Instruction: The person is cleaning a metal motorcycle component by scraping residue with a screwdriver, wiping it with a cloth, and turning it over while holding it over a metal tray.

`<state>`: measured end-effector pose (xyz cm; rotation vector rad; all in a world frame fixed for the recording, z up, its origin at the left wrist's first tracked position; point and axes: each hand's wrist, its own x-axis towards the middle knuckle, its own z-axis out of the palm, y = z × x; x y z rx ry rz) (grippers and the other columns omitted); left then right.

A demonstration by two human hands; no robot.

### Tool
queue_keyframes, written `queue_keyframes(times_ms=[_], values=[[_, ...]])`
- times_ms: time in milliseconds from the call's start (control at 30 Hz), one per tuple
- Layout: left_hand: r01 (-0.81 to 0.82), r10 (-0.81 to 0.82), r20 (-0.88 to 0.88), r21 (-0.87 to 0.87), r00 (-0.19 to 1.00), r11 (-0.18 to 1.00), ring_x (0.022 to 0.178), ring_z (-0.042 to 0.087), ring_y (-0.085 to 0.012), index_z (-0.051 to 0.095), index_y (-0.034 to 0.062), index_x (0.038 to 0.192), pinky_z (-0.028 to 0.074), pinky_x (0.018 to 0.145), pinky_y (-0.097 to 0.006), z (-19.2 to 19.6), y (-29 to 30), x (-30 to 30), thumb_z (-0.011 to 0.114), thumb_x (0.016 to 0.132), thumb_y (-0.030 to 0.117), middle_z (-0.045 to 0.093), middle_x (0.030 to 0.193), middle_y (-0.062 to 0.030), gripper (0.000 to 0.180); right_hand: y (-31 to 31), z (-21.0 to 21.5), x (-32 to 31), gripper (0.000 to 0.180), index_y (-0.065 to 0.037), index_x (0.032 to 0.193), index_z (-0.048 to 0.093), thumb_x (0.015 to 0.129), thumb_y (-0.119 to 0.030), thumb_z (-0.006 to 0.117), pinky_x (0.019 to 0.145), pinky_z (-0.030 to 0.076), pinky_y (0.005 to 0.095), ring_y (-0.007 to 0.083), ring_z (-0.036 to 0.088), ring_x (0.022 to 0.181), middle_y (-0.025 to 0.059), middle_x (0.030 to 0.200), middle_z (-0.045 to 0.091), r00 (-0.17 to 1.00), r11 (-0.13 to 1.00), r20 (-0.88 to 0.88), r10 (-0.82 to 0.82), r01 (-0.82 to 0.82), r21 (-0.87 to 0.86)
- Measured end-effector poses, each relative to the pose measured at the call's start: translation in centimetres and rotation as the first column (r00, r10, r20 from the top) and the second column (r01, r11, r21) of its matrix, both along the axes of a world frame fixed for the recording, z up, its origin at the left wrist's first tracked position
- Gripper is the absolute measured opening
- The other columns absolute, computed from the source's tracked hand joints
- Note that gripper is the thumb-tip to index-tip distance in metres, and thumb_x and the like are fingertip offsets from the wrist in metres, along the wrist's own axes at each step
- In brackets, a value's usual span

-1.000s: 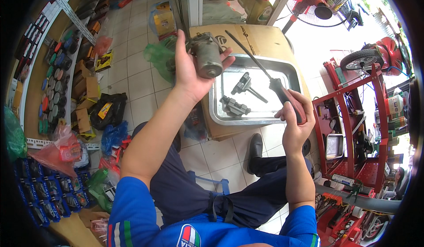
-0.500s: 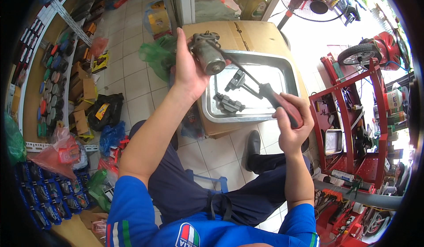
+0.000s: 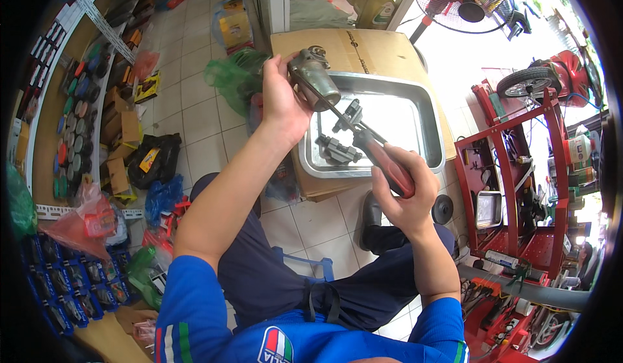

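My left hand [image 3: 284,100] is wrapped round a grey cylindrical metal motor [image 3: 322,89], tilted over the left side of a shallow metal tray [image 3: 425,97]. In my right hand [image 3: 413,191] is a screwdriver with a red and black handle [image 3: 390,168]. Its long shaft points up and left and runs along the motor's near side; whether the tip touches the motor is hidden. Inside the tray lie a dark metal clamp-like part [image 3: 339,150] and another such part [image 3: 350,114] with rods, partly behind the screwdriver.
A cardboard box [image 3: 311,44] supports the tray. On the right stands a red tool cart [image 3: 513,162], with a fan [image 3: 470,6] beyond it. A green plastic bag [image 3: 233,76] is left of the box. Shelves of goods [image 3: 78,123] line the left side.
The screwdriver and my right hand have moved left and closer to me, bringing the shaft from the motor's far side to its near side. The motor has shifted slightly right and turned.
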<state>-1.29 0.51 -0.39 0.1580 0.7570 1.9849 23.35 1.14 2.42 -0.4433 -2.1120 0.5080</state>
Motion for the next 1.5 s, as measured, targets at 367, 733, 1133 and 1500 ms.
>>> queue_keyframes(times_ms=[367, 733, 1133, 1500], values=[[-0.025, 0.026, 0.024, -0.008, 0.999, 1.000, 0.109, 0.061, -0.0279, 0.051, 0.0083, 0.129, 0.052, 0.095, -0.059, 0.1, -0.1, -0.1, 0.032, 0.102, 0.041, 0.061, 0.118, -0.0114, 0.046, -0.3, 0.1, -0.4, 0.040, 0.002, 0.111, 0.067, 0.075, -0.004, 0.081, 0.057, 0.049, 0.0291, 0.0211, 0.065, 0.061, 0.0127, 0.077, 0.066, 1.000, 1.000, -0.006, -0.003, 0.003, 0.015], [-0.061, 0.064, 0.054, -0.071, 0.996, 0.996, 0.112, 0.058, -0.0206, 0.059, 0.0076, 0.124, 0.048, 0.101, -0.042, 1.5, -0.2, 0.7, 0.031, 0.103, 0.039, 0.062, 0.119, -0.0063, 0.047, -0.4, 0.3, -0.1, 0.038, 0.003, 0.111, 0.066, 0.076, -0.003, 0.080, 0.059, 0.050, 0.0284, 0.0209, 0.067, 0.064, 0.0132, 0.080, 0.068, 1.000, 1.000, -0.014, -0.026, 0.026, 0.002], [-0.057, 0.058, 0.038, -0.023, 0.998, 0.998, 0.109, 0.060, -0.0198, 0.058, 0.0088, 0.122, 0.050, 0.098, -0.039, 1.2, -0.1, 0.5, 0.034, 0.104, 0.039, 0.062, 0.118, -0.0066, 0.043, -0.8, 0.5, -0.3, 0.050, -0.010, 0.118, 0.072, 0.070, -0.001, 0.085, 0.054, 0.045, 0.0315, 0.0186, 0.054, 0.063, 0.0063, 0.081, 0.052, 0.985, 0.965, 0.172, -0.029, -0.017, 0.261], [-0.068, 0.068, 0.030, -0.006, 0.997, 0.998, 0.105, 0.063, -0.0194, 0.055, 0.0118, 0.119, 0.052, 0.096, -0.039, 0.7, 0.0, 0.6, 0.041, 0.105, 0.045, 0.063, 0.113, -0.0055, 0.039, -1.7, 0.9, 0.3, 0.049, 0.001, 0.145, 0.044, 0.102, -0.022, 0.051, 0.058, 0.049, 0.0314, 0.0196, 0.060, 0.054, 0.0132, 0.076, 0.068, 0.977, 0.936, 0.098, 0.190, -0.150, -0.318]])
